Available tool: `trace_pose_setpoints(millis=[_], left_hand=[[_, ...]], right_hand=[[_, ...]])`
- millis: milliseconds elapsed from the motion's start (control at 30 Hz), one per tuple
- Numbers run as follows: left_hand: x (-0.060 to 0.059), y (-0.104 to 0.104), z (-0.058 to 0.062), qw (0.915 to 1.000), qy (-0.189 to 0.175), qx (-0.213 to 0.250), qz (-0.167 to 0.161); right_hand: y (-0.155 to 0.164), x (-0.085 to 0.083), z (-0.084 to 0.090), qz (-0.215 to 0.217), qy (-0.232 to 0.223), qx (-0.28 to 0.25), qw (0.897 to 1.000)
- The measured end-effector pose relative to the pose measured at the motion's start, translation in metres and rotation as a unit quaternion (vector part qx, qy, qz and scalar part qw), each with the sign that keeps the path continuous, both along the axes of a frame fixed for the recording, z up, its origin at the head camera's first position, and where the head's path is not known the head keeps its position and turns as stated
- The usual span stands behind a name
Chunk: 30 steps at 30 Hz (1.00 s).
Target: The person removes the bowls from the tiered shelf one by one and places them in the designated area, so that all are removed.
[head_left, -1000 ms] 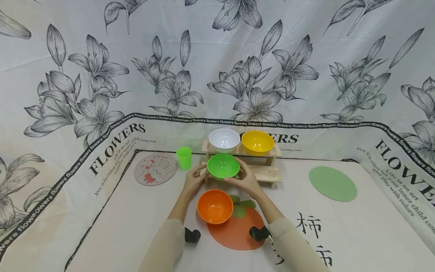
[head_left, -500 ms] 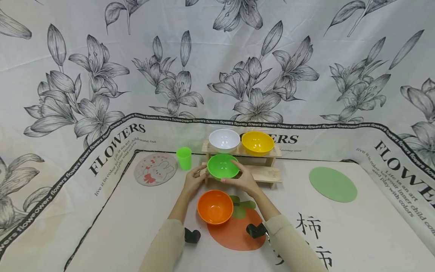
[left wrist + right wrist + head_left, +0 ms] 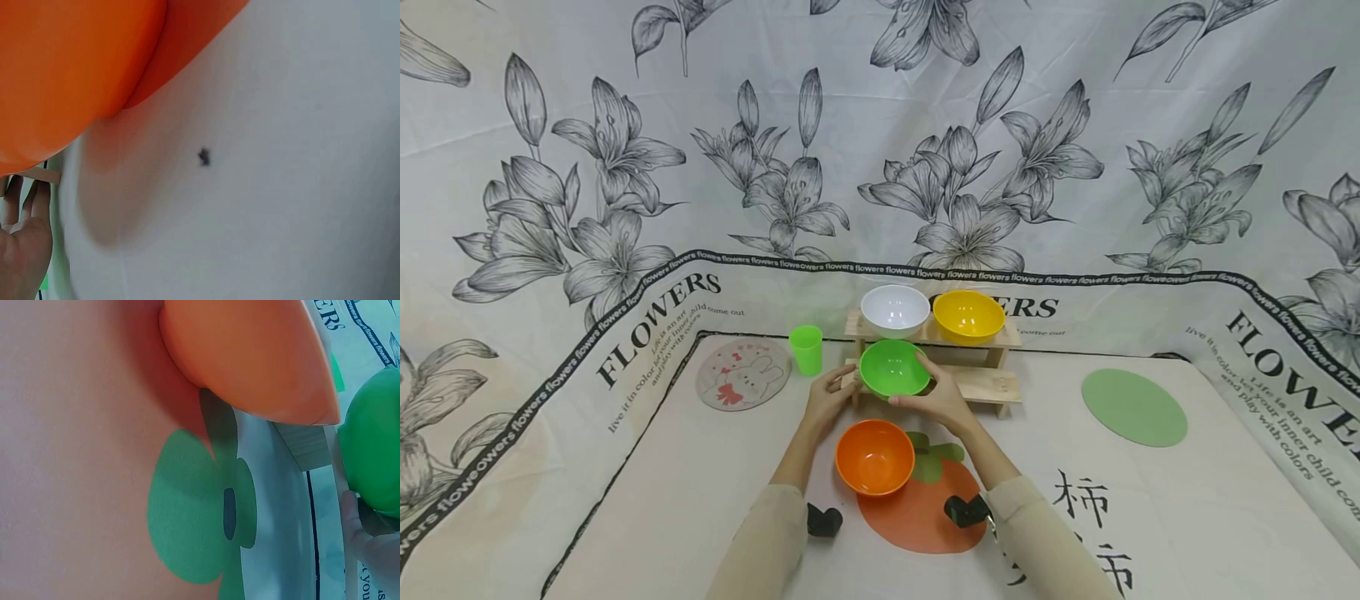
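A round, glossy green bowl (image 3: 895, 369) stands upright at the left end of the lower shelf of a two-tier, pale wooden rack (image 3: 988, 383), between the person's two hands. The right hand (image 3: 938, 402) grips the bowl from the right, thumb along its near side and fingers at the rim. The left hand (image 3: 827, 402) is just beside it on the left, fingers bent at the end of the rack's lower shelf; whether they close on the wood or only rest there, I cannot tell.

A glossy orange bowl (image 3: 875, 457) sits nearer the person, on the pale cloth-covered surface (image 3: 700, 508), partly over a flat orange fruit shape (image 3: 925, 521). A white bowl (image 3: 895, 310) and a yellow bowl (image 3: 969, 317) stand side by side on the upper shelf, and a translucent green cup (image 3: 807, 350) is left of the rack.

The right wrist view shows the green bowl's outer wall with the thumb against it, which the head view, looking into the bowl, does not. The left wrist view shows fingertips meeting a wooden edge beyond the orange bowl, and the green bowl cannot be made out there. A dark speck (image 3: 204, 156) on the cloth is plain in that view but tiny from the head.
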<state>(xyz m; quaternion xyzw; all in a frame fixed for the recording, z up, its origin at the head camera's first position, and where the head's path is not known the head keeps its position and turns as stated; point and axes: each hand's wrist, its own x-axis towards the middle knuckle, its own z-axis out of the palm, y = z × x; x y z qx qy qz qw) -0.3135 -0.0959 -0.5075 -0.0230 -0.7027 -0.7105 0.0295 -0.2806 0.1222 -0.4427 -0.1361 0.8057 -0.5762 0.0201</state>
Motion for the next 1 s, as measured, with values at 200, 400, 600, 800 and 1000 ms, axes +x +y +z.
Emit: trace_pose_setpoints(millis=[200,400,600,800,1000], left_hand=[[0.001,-0.001,-0.001,1.0000,0.000,0.007,-0.001],[0.001,-0.001,0.000,0.9997,0.005,0.024,-0.006],[-0.001,-0.001,-0.005,0.9989,0.027,0.038,-0.010],[-0.002,-0.004,-0.013,0.9950,0.084,0.048,-0.025],[0.000,-0.002,-0.004,0.9986,0.026,0.042,-0.021]], right_hand=[[0.004,0.004,-0.001,0.005,0.003,0.001,1.000],[0.009,0.010,-0.003,-0.002,-0.001,-0.006,1.000],[0.016,0.016,-0.004,-0.009,-0.003,0.009,1.000],[0.024,0.025,-0.001,-0.018,0.007,0.016,1.000],[0.035,0.032,-0.003,-0.015,0.011,0.000,1.000]])
